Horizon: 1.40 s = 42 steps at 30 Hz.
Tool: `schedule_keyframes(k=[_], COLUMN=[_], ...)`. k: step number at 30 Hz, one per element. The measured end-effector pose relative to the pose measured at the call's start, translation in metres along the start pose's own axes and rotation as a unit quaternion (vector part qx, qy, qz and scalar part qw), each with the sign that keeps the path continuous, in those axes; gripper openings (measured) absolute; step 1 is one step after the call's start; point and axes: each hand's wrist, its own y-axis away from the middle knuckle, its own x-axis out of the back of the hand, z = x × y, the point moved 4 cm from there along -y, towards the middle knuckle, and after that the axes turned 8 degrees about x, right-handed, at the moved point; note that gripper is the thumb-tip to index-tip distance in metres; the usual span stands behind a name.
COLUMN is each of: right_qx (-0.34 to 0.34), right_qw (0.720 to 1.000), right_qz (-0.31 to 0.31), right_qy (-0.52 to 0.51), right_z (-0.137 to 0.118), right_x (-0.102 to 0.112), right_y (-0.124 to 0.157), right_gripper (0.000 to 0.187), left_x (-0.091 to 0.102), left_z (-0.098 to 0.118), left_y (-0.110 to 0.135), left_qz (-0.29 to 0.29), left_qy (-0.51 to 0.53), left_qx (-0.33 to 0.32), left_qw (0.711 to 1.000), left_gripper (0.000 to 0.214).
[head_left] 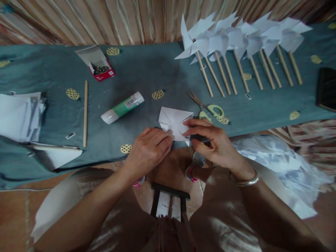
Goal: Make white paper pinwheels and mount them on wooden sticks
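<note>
A white paper square (175,120) with cut or creased diagonal lines lies at the front edge of the table, a small corner poking out below. My left hand (151,148) is closed at its lower left corner, fingers pressed together on the paper; the thumb is mostly hidden. My right hand (214,141) has its fingers apart, with fingertips resting on the paper's right side and the thumb lower down, off the sheet. Just beyond that hand are scissors (202,104) with light green handles, blades parted. To the left lies a green and white glue stick (123,107).
Several white paper pinwheels (196,40) on wooden sticks lie at the back right. An opened red box (103,71) holds small metal pieces. A loose wooden stick (85,113), a paper stack (19,115) and a dark phone-like object (327,89) are on the tablecloth. A bag with paper scraps (278,164) sits below right.
</note>
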Motion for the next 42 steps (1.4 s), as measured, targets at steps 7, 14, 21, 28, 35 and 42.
schedule_keyframes(k=[7,14,21,28,35,42], right_qx=[-0.007,-0.018,-0.024,-0.036,-0.051,-0.058], right_qw=[1.000,0.999,0.998,0.994,0.991,0.990], right_qz=[0.023,0.029,0.054,0.088,0.101,0.092], right_qy=[-0.016,-0.013,0.032,0.060,0.077,0.095], right_z=[0.000,0.000,-0.001,-0.001,-0.001,-0.003], right_x=[-0.007,-0.012,-0.015,-0.018,-0.022,-0.023], right_y=[-0.002,-0.006,-0.010,-0.013,-0.016,-0.016], right_gripper=[0.015,0.010,0.009,0.012,0.011,0.011], left_x=[-0.003,-0.005,-0.005,-0.006,-0.007,-0.009], left_z=[-0.001,-0.001,0.002,0.004,0.003,0.002], left_y=[0.001,0.001,0.001,0.003,0.002,0.002], left_qz=[-0.007,-0.013,0.007,-0.009,-0.005,-0.007], left_qy=[0.012,0.011,0.021,0.026,0.050,0.072], left_qx=[0.002,0.004,0.013,-0.016,-0.010,0.007], left_qw=[1.000,1.000,1.000,0.999,0.999,0.997], left_gripper=[0.010,0.009,0.014,0.019,0.015,0.013])
